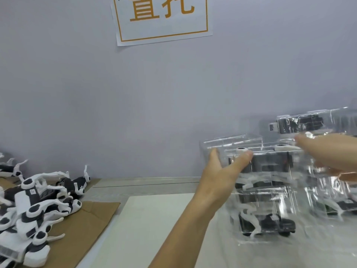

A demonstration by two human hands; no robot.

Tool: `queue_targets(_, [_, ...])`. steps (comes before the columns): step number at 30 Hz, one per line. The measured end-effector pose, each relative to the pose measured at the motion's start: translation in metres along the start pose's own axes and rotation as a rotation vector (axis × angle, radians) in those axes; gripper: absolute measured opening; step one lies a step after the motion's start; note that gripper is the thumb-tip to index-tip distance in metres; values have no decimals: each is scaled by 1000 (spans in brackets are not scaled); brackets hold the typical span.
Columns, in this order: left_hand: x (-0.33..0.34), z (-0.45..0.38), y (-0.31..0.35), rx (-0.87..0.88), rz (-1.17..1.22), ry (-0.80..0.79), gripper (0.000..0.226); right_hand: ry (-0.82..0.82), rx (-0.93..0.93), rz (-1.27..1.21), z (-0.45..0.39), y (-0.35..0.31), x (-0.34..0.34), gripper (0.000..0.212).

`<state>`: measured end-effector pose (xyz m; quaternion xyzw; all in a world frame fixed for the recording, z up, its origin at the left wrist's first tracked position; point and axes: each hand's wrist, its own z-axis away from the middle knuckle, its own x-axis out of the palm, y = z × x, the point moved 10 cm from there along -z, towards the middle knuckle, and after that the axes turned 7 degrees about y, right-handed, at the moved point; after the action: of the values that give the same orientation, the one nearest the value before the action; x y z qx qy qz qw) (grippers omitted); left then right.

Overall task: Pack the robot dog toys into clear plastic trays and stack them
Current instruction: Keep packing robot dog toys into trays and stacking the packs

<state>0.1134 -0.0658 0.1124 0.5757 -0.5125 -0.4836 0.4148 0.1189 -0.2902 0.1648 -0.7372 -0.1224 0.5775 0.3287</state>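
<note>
Loose toy dogs (38, 202) are piled on cardboard (92, 215) at the left. One packed clear tray (270, 171) is gripped by the left hand (220, 176), above the stack of trays (274, 215). At the right it is held by the right hand (332, 151), whose fingers are blurred.

Right hand (332, 151): cut off at the right edge, smeared by motion, fingers (305, 141) partly veiled by glare on the clear tray (270, 190); grip not readable. Stacked trays at right (328, 194): blurred, running out of frame, count and packed toys inside indistinct. Pile of robot dog toys (36, 202): cropped by left and bottom edges, labels too small to read; wall sign (162, 18): top cut off.
</note>
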Motion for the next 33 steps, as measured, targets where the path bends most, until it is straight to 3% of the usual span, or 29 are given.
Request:
queue_targets(3, [6, 2, -5, 28, -8, -9, 100, 103, -123, 105, 4, -19, -7, 66])
queue_targets(6, [11, 4, -6, 63, -83, 38, 98, 276, -344, -5, 26, -65, -17, 53])
queue_targets(9, [16, 6, -10, 92, -163, 39, 113, 183, -496, -84, 44, -101, 9, 39])
queue_targets(11, [15, 6, -12, 105, -176, 20, 113, 92, -481, 33, 41, -103, 32, 34])
queue_targets(13, [2, 0, -8, 143, -79, 36, 87, 56, -445, 78, 37, -98, 39, 28])
queue_targets(15, [-30, -11, -5, 191, -11, 201, 49, 43, -428, 39, 34, -93, 36, 24])
queue_targets(17, [-66, -22, -13, 171, -71, 422, 33, 35, -430, 21, 31, -90, 35, 22])
queue_targets(19, [-82, -34, -23, 129, -150, 483, 56, 36, -431, 8, 30, -90, 35, 22])
queue_targets(21, [-80, -52, -34, 62, -144, 414, 84, 38, -437, -1, 29, -90, 35, 23])
queue_targets(23, [-69, -69, -43, -31, -52, 298, 97, 38, -445, -9, 28, -91, 35, 27])
queue_targets(26, [-42, -84, -55, -119, 40, 135, 75, 41, -445, -32, 28, -91, 34, 31])
queue_targets(29, [-49, -95, -55, -37, -63, 253, 42, 39, -441, -45, 27, -89, 33, 31])
queue_targets(33, [-84, -92, -35, 102, -41, 438, 41, 31, -426, -35, 26, -86, 34, 32])
